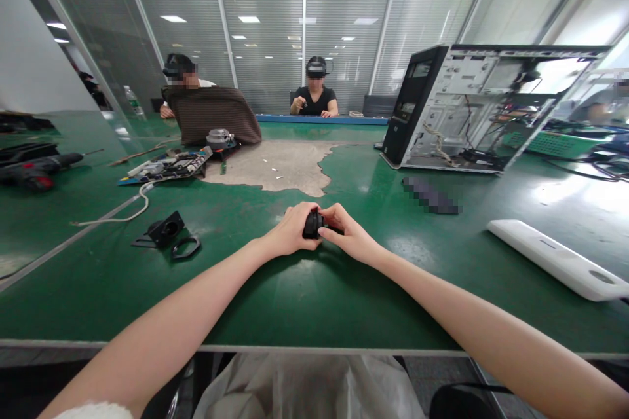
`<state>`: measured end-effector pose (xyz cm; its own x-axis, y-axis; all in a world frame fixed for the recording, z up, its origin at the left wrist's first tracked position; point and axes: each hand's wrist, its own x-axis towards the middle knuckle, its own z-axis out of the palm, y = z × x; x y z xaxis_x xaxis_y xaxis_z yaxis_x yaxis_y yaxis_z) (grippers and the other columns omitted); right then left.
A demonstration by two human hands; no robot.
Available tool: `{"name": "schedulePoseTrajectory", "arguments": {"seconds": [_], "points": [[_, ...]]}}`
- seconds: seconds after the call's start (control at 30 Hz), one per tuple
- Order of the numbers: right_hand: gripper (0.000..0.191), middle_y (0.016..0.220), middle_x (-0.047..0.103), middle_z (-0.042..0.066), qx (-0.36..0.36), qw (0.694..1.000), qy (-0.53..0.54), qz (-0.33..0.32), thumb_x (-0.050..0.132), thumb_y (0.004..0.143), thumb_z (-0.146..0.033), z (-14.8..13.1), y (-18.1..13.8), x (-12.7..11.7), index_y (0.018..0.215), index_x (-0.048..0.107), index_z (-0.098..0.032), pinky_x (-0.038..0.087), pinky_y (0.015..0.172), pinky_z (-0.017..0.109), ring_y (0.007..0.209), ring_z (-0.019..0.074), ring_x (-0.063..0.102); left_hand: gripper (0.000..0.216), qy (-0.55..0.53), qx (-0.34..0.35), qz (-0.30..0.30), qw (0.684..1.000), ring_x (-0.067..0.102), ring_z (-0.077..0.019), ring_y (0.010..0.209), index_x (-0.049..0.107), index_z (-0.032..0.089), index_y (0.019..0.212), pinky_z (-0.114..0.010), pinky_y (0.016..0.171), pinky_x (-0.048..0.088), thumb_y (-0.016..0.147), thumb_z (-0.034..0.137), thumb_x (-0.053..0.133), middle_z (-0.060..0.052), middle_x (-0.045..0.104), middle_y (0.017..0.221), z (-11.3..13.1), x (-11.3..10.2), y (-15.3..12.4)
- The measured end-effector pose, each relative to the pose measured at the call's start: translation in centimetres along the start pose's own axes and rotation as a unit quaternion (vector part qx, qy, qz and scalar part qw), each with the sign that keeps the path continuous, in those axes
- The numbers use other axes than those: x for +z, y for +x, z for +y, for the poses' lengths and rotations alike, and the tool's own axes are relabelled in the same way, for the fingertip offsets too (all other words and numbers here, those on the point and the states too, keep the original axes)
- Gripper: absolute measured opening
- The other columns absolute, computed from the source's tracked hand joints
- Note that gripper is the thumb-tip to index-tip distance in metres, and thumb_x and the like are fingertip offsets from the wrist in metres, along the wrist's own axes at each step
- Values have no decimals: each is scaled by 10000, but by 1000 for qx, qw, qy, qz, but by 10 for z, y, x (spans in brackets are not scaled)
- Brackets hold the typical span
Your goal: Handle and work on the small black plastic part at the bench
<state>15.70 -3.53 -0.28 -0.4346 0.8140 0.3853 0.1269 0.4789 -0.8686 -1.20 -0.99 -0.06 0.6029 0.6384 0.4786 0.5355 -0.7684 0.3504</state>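
Note:
Both of my hands meet over the green table, just in front of me. My left hand and my right hand are closed around the same small black part, held between their fingers just above the mat. Only its middle shows; the rest is hidden by my fingers. Off to the left lie a black square fan-like piece and a black ring-shaped frame.
An open computer case stands at the back right. A long white panel lies at the right. A circuit board with parts, a white cable and a power drill lie on the left. Two people sit across the table.

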Motion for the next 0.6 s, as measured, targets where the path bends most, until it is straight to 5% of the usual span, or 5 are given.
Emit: {"name": "schedulePoseTrajectory", "arguments": {"seconds": [0.37,0.6], "points": [[201,897,534,23,41,998,8,41,490,772,-283,3,5,3,942,421,-200,418,825,330,878,132,527,566,8,8,2,1000,476,-206,934,351,179,1084,-342,807,358,599,303,615,-55,486,1013,-3,1,0],[231,962,526,21,12,999,29,-11,546,739,-258,1,0,-1,923,417,-204,391,884,346,954,140,521,554,9,-1,-2,1000,480,-209,918,346,181,1088,-342,792,362,609,285,604,-59,486,1012,-1,0,0]]}}
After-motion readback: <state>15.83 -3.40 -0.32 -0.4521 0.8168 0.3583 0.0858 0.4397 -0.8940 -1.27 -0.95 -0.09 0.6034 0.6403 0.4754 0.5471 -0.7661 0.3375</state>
